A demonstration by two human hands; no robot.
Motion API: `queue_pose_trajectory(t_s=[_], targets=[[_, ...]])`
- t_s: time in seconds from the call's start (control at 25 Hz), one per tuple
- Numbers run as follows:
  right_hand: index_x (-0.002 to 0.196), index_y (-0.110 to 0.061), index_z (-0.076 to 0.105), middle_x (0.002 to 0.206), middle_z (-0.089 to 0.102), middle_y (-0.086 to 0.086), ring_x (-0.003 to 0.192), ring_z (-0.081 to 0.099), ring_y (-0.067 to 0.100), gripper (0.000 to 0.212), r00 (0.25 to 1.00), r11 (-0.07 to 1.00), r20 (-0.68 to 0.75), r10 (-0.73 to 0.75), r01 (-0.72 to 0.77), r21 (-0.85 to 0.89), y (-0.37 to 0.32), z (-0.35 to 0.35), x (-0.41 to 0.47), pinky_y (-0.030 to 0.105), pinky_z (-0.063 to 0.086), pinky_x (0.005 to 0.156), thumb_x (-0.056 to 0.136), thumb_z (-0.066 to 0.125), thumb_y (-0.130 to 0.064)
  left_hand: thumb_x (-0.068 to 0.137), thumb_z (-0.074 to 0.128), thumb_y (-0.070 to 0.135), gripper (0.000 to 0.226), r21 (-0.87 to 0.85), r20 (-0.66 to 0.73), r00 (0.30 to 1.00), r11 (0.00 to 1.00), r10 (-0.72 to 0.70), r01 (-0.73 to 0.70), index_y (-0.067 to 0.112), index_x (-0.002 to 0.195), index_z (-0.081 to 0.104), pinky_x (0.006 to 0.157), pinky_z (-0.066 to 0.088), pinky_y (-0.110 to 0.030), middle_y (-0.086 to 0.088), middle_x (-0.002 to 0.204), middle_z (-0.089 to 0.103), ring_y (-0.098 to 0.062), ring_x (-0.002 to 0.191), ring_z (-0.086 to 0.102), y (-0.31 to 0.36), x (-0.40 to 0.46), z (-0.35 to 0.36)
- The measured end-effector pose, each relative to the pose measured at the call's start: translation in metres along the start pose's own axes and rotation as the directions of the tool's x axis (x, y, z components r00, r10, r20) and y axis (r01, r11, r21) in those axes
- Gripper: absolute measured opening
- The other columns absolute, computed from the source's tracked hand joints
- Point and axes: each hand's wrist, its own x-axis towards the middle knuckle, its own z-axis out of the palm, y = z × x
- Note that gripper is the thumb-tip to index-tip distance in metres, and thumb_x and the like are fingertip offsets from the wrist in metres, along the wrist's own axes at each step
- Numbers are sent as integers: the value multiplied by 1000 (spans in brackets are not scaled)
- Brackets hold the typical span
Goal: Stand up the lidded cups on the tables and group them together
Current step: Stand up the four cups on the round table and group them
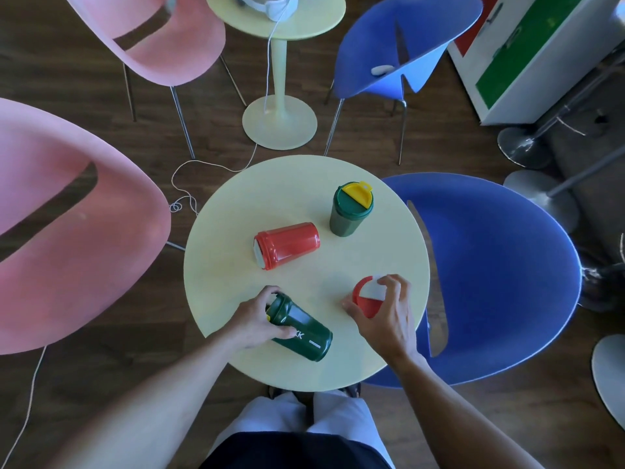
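Note:
Several lidded cups are on a round pale-yellow table (pixel 236 211). A green cup with a yellow flip lid (pixel 350 211) stands upright at the back right. A red cup (pixel 291 243) lies on its side in the middle, lid to the left. A dark green cup (pixel 304 333) lies on its side at the front, and my left hand (pixel 257 319) grips it around its lid end. My right hand (pixel 385 313) grips an upright red cup with a white-flap lid (pixel 367 294) from above; its body is hidden under the hand.
Two pink chairs (pixel 67 231) stand to the left and two blue chairs (pixel 490 265) to the right. A second yellow table (pixel 280 22) with white gear and a trailing cable stands behind. Metal stool bases sit at the far right.

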Motion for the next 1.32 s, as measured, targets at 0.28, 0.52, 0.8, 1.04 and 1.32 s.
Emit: queue_pose_trajectory(t_s=[0.28, 0.52, 0.8, 1.04, 1.32], targets=[[133, -28, 33, 137, 35, 0, 119, 46, 23, 86, 997, 999, 61, 46, -47, 26, 1, 0, -4, 42, 56, 83, 67, 74, -64, 59, 80, 46, 79, 636, -252, 858, 745, 448, -203, 42, 124, 36, 57, 55, -35, 2, 123, 37, -21, 104, 42, 34, -12, 0], [140, -35, 24, 146, 25, 0, 127, 40, 27, 93, 988, 998, 141, 65, -61, -33, 1, -6, -3, 45, 51, 92, 67, 71, -68, 64, 81, 35, 79, 754, -222, 816, 625, 534, -204, 38, 128, 35, 52, 54, -28, -7, 131, 38, -26, 109, 42, 28, -13, 6], [143, -48, 19, 153, 15, -5, 129, 39, 29, 96, 823, 966, 569, -1, 148, -212, 1, -46, 26, 31, 48, 92, 70, 80, -37, 74, 70, 42, 75, 654, -149, 838, 688, 525, -315, 47, 135, 26, 63, 58, -33, 1, 143, 18, -26, 123, 27, 24, -21, 18], [127, -32, 35, 115, 38, -1, 91, 50, 23, 83, 920, 964, 302, 251, -207, -169, -32, -35, 17, 34, 48, 70, 61, 74, -66, 74, 71, 42, 67, 607, -212, 854, 749, 476, -267, 42, 132, 37, 60, 55, -29, 5, 139, 28, -22, 117, 37, 38, -14, 14], [131, -23, 33, 126, 47, 10, 102, 58, 30, 80, 863, 910, 297, 409, -358, -211, -40, -18, 27, 42, 54, 78, 73, 62, -70, 73, 73, 38, 84, 458, -198, 847, 810, 494, -365, 37, 140, 24, 83, 55, -36, 11, 145, 24, -24, 127, 34, 34, -12, 9]])
